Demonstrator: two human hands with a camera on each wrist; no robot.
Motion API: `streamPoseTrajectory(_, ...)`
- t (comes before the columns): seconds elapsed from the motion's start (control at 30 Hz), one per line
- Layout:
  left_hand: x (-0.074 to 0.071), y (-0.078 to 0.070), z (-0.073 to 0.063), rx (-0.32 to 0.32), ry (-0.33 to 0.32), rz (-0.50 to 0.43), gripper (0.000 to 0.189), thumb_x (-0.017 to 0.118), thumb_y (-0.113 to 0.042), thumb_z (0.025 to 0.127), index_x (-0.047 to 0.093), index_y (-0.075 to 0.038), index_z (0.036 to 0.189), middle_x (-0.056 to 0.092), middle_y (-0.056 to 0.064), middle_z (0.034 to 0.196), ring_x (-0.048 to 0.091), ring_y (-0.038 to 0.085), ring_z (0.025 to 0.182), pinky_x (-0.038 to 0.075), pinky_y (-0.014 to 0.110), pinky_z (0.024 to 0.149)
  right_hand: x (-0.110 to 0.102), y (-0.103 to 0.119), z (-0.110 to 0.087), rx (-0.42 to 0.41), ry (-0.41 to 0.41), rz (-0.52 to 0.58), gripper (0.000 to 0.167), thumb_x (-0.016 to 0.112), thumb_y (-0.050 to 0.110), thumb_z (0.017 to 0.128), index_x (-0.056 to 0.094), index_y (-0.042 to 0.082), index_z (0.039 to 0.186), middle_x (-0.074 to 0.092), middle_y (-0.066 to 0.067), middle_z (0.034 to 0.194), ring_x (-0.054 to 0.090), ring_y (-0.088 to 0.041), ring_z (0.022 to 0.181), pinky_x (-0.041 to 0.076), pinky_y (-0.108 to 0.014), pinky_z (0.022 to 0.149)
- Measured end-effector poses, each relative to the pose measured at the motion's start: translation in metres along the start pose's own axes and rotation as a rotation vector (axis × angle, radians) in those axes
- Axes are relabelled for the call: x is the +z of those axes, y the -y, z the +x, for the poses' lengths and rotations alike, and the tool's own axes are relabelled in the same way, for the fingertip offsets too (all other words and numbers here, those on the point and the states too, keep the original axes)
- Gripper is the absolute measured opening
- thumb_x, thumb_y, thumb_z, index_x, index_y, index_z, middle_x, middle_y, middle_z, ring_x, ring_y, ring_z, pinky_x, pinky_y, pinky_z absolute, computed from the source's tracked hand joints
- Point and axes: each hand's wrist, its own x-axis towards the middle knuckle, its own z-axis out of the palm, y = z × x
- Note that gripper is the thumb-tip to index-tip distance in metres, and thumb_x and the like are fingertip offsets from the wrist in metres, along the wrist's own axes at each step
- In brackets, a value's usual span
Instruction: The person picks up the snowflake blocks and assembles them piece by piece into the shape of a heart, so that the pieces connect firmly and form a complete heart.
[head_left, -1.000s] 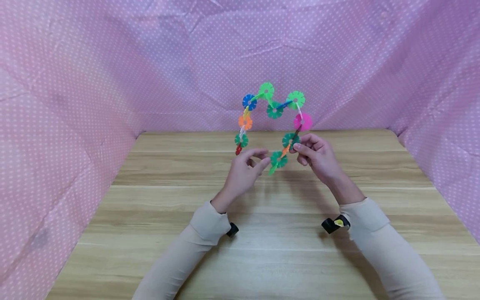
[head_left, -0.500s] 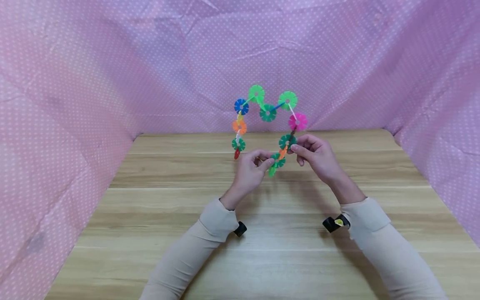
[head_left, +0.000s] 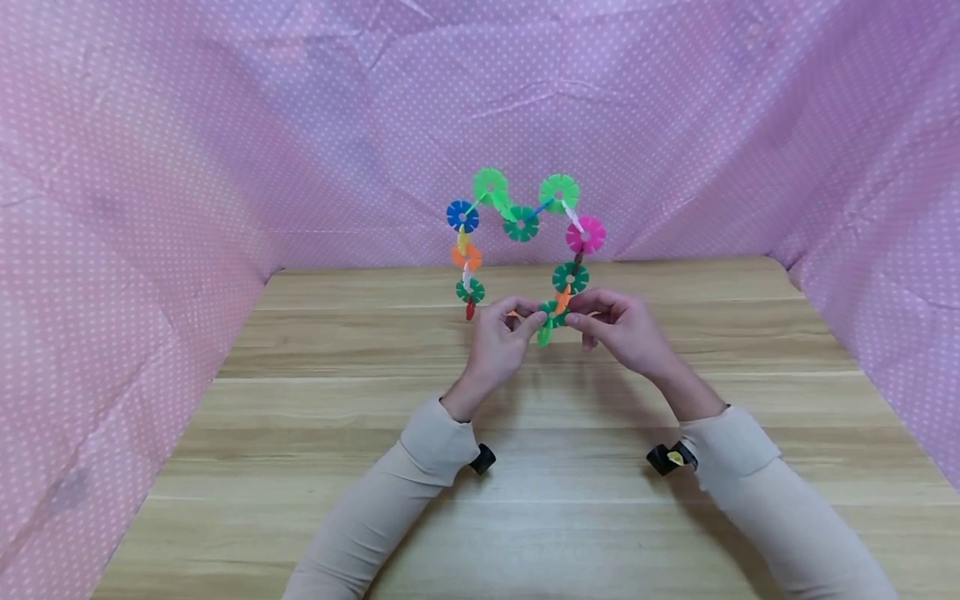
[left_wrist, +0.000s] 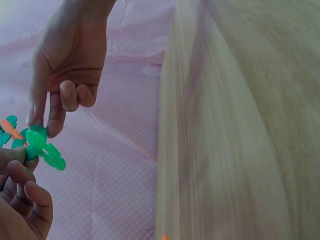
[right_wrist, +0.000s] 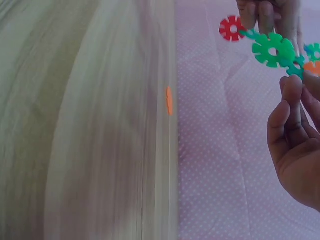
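Note:
A chain of slotted plastic snowflake discs (head_left: pixel 521 224) in green, blue, orange, yellow, white, pink and red is held up over the table, bent into an unjoined loop. My left hand (head_left: pixel 498 346) pinches the dark green disc (head_left: pixel 556 315) near the chain's lower right end between thumb and forefinger. My right hand (head_left: pixel 626 333) pinches the same disc from the other side. Below their fingertips a light green disc (left_wrist: pixel 46 150) juts out as the last piece. The other end, a red disc (right_wrist: pixel 232 28), hangs free beyond my left hand.
One loose orange disc (right_wrist: pixel 169 101) lies on the wooden table (head_left: pixel 555 517), seen near its far edge in the right wrist view. Pink dotted cloth (head_left: pixel 390 125) hangs around the back and sides. A black wrist camera (head_left: pixel 663 458) sits under each sleeve cuff.
My left hand has moved right and taken hold of the lower dark green disc. My right hand has shifted down from the disc above to that same disc. The chain has swung left.

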Motion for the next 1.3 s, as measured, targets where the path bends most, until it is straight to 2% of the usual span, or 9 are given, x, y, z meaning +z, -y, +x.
streamPoseTrajectory(0.2,0.001,-0.021,-0.004,0.012,-0.019,0.003,0.008,0.069,0.007,0.092,0.070,0.012,0.097,0.067,0.024,0.086,0.038,0.010,0.051,0.033,0.019,0.047,0.011,0.000,0.001,-0.012,-0.024,-0.051,0.010,0.069,0.003,0.095,0.070,-0.004,0.102,0.067,-0.020,0.095,0.062,-0.022,0.058,0.054,-0.028,0.054)
streamPoseTrajectory(0.4,0.001,0.004,-0.002,0.017,-0.030,-0.018,0.013,0.072,-0.003,0.093,0.075,0.006,0.101,0.072,0.019,0.092,0.045,0.016,0.057,0.035,0.021,0.050,0.015,-0.001,0.001,-0.045,-0.054,-0.036,0.007,0.068,0.001,0.095,0.069,-0.005,0.100,0.067,-0.017,0.088,0.060,-0.020,0.054,0.050,-0.026,0.049)
streamPoseTrajectory(0.5,-0.001,0.013,-0.004,-0.025,-0.032,-0.086,0.017,0.070,-0.010,0.096,0.076,0.003,0.105,0.071,0.018,0.091,0.046,0.014,0.053,0.037,0.021,0.047,0.015,0.001,0.001,-0.043,-0.054,-0.035,0.007,0.067,0.001,0.096,0.069,-0.004,0.101,0.067,-0.011,0.083,0.059,-0.019,0.053,0.047,-0.026,0.046)
streamPoseTrajectory(0.63,-0.001,0.020,-0.007,-0.113,-0.045,-0.154,0.027,0.059,-0.019,0.104,0.074,0.003,0.107,0.070,0.017,0.090,0.049,0.019,0.051,0.041,0.023,0.048,0.015,0.004,0.003,-0.045,-0.044,-0.023,0.008,0.066,0.001,0.097,0.068,-0.005,0.102,0.067,-0.006,0.082,0.058,-0.020,0.053,0.046,-0.026,0.046)
streamPoseTrajectory(0.8,0.000,0.028,-0.010,-0.274,-0.033,-0.161,0.041,0.044,-0.028,0.110,0.073,0.000,0.108,0.069,0.010,0.096,0.054,0.041,0.069,0.049,0.036,0.060,0.015,0.011,0.006,-0.046,-0.024,0.012,0.009,0.064,0.000,0.097,0.067,-0.006,0.103,0.067,-0.005,0.083,0.057,-0.019,0.054,0.046,-0.026,0.049)
streamPoseTrajectory(0.93,0.001,0.035,-0.005,-0.423,-0.008,-0.200,0.043,0.041,-0.035,0.110,0.071,-0.005,0.113,0.066,0.007,0.101,0.057,0.034,0.075,0.049,0.042,0.063,0.015,0.017,0.006,-0.052,-0.011,0.042,0.009,0.064,0.000,0.098,0.066,-0.007,0.103,0.066,-0.005,0.083,0.057,-0.019,0.054,0.046,-0.025,0.049)
streamPoseTrajectory(1.07,-0.003,0.044,0.008,-0.577,-0.026,-0.296,0.047,0.043,-0.043,0.108,0.067,-0.004,0.121,0.066,0.012,0.112,0.058,0.021,0.074,0.048,0.035,0.060,0.016,0.022,0.006,-0.053,0.015,0.090,0.011,0.063,0.000,0.098,0.066,-0.008,0.105,0.066,-0.008,0.084,0.056,-0.020,0.055,0.047,-0.025,0.050)
streamPoseTrajectory(1.2,-0.012,0.057,0.024,-0.653,-0.053,-0.365,0.056,0.046,-0.047,0.105,0.059,0.000,0.133,0.062,0.018,0.125,0.058,0.018,0.076,0.051,0.030,0.062,0.017,0.025,0.006,-0.054,0.029,0.117,0.011,0.062,-0.001,0.098,0.065,-0.009,0.106,0.067,-0.010,0.086,0.055,-0.018,0.055,0.047,-0.024,0.050)
streamPoseTrajectory(1.3,-0.020,0.068,0.034,-0.676,-0.075,-0.342,0.059,0.047,-0.049,0.105,0.056,0.000,0.137,0.060,0.017,0.129,0.059,0.018,0.082,0.055,0.029,0.065,0.018,0.027,0.005,-0.057,0.028,0.138,0.011,0.061,-0.003,0.098,0.063,-0.012,0.105,0.068,-0.010,0.086,0.055,-0.018,0.054,0.047,-0.025,0.051)
